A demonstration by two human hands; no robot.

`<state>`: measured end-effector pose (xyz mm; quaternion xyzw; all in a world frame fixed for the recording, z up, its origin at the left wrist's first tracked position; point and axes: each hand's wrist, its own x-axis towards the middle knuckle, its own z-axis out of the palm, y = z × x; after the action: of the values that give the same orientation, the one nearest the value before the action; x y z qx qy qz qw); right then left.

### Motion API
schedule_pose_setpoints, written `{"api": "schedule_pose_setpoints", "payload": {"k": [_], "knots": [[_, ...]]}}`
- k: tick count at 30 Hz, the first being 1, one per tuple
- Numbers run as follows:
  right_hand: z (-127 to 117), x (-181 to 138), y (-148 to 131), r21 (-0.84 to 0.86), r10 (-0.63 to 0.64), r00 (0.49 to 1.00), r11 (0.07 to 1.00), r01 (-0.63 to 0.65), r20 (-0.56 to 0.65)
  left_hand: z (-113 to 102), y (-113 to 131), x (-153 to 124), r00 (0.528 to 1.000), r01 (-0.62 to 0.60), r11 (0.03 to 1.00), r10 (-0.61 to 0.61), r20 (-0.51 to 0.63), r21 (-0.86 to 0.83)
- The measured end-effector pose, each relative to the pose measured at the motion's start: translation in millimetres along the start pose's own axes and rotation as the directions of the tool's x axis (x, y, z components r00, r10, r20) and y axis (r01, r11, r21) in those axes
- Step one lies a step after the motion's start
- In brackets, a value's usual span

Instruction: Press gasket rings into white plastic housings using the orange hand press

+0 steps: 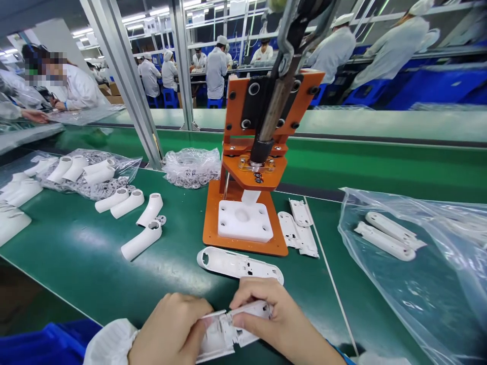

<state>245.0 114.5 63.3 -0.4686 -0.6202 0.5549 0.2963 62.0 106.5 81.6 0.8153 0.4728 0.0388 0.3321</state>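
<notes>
At the near edge of the table, my left hand [171, 324] is closed on a wide, channel-shaped white plastic shell part [216, 337]. My right hand [272, 314] pinches a rounded white plastic shell part [261, 308] between thumb and fingers. The two parts meet end to end between my hands; I cannot tell whether they are joined. Just beyond my right hand lies a long white plastic shell [236, 262] with rounded ends, inner side up. Behind it stands an orange press [213, 230] with a white block [245, 223] on its base.
Curved white tubes [141, 240] lie at the left, near a plastic bag of small grey parts [192, 170]. More white shell parts [300, 235] rest right of the press. Plastic sheeting [380, 284] with shells covers the right side. A metal post [125, 86] rises behind; co-workers sit beyond.
</notes>
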Motion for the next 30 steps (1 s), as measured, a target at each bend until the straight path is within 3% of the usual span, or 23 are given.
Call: {"api": "schedule_pose_setpoints", "payload": {"k": [3,12,18,24,30], "knots": [[-3,-1,-2,0.060,0.115,0.993,0.992,-0.114,-0.003,1,0,-2,1.000,-0.001,1.000,0.000,-0.030,-0.021],[-4,-1,-1,0.005,0.199,0.978,0.980,-0.200,0.068,6,2,-4,0.995,0.006,0.986,-0.022,-0.095,-0.164],[-3,-3,-8,-0.182,0.164,0.986,0.969,-0.167,-0.028,8,2,-2,0.983,0.012,0.992,-0.035,-0.182,-0.127],[-1,-6,-6,-0.217,0.126,0.991,0.967,-0.131,-0.036,7,3,0,0.997,-0.025,0.998,0.021,-0.076,-0.052],[-1,-4,-6,-0.188,0.109,0.993,0.976,-0.113,-0.034,12,3,-5,0.974,-0.018,0.997,0.000,-0.226,-0.075]]}}
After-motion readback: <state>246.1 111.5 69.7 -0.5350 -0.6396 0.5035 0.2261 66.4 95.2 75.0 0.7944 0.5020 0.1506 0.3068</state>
